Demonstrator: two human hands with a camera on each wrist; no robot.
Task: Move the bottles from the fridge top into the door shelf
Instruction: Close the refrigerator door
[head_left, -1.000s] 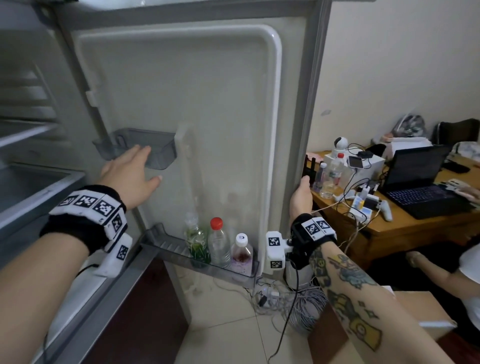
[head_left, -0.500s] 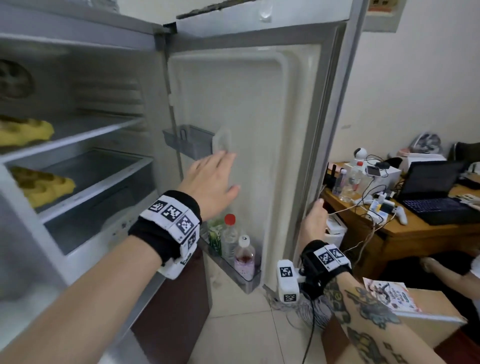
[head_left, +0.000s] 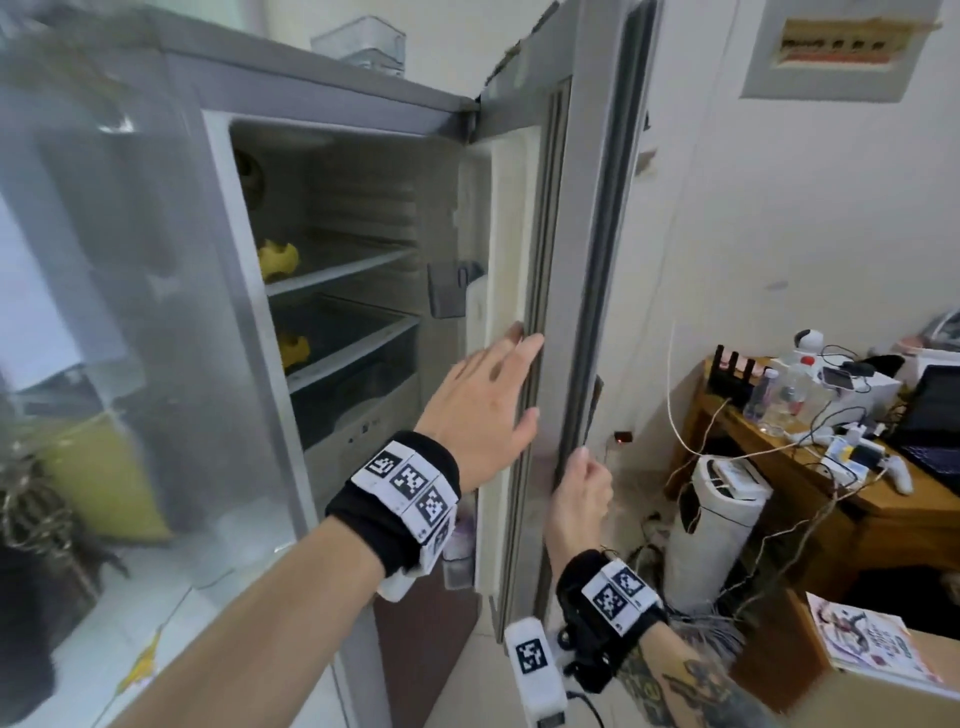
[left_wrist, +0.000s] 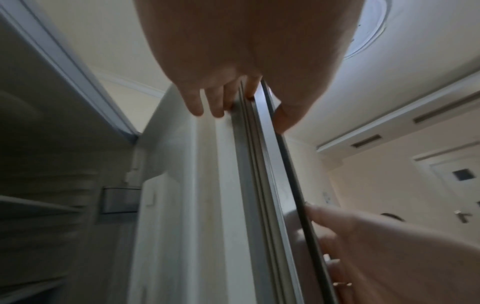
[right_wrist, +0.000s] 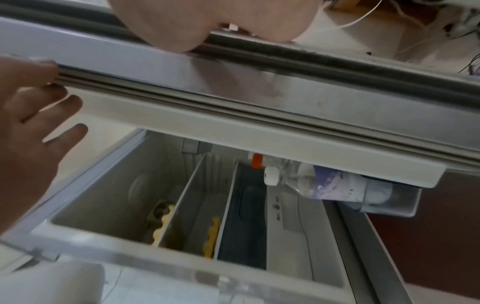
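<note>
Right wrist: bottles (right_wrist: 324, 185) in door shelf (right_wrist: 389, 209)

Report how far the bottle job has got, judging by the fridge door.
Done: a white-capped clear bottle and an orange-capped one sit in the lower door shelf.
In hand: the left hand and the right hand hold the grey fridge door's edge.
Left: shutting it, probably.

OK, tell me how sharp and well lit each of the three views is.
Head view: left side smeared by motion blur, the fridge door edge bowed by the wide lens, the left hand fairly sharp. Left wrist view: dim and soft, the left hand a blurred mass against a bright ceiling. Right wrist view: the right hand is out of focus, the white-capped bottle clearer.
</note>
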